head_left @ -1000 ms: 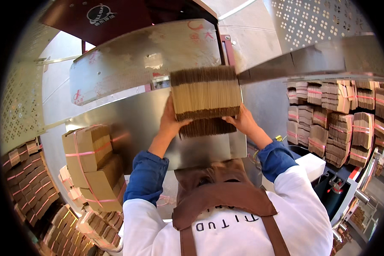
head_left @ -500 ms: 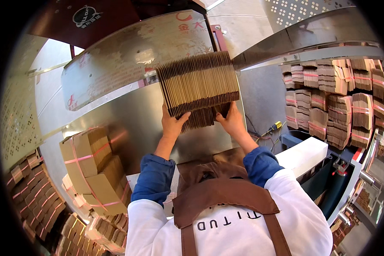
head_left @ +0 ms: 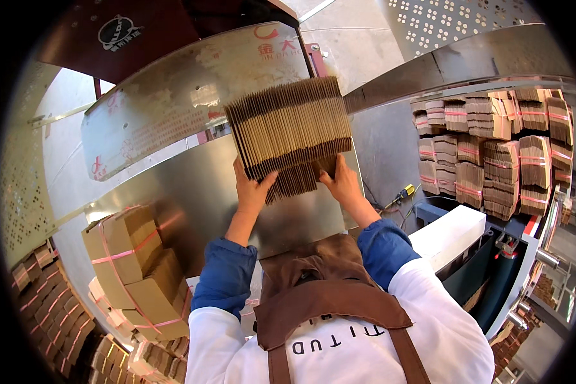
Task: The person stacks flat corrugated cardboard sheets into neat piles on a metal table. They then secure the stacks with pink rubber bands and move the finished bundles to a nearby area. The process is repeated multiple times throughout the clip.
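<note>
Between my two hands is a thick stack of folded brown cardboard pieces [head_left: 288, 125], standing on edge side by side over a metal table [head_left: 198, 173]. My left hand [head_left: 253, 185] grips the stack's near left corner, its thumb pressed on the near face. At the near right corner my right hand [head_left: 341, 182] holds it the same way, thumb inward. The fingers of both hands are partly hidden along the sides. Whether the stack rests on the metal or hangs just above it, I cannot tell.
Strapped cardboard bundles [head_left: 125, 249] stand to the left of the table. Many more tied bundles [head_left: 470, 147] are piled at the right. A sheet-metal panel [head_left: 192, 96] lies beyond the table, under a dark red machine cover [head_left: 128, 32]. A white block [head_left: 448, 237] sits right of me.
The whole view has shifted slightly. The stack looks tilted a little more, its left side lower; both hands keep their hold on it.
</note>
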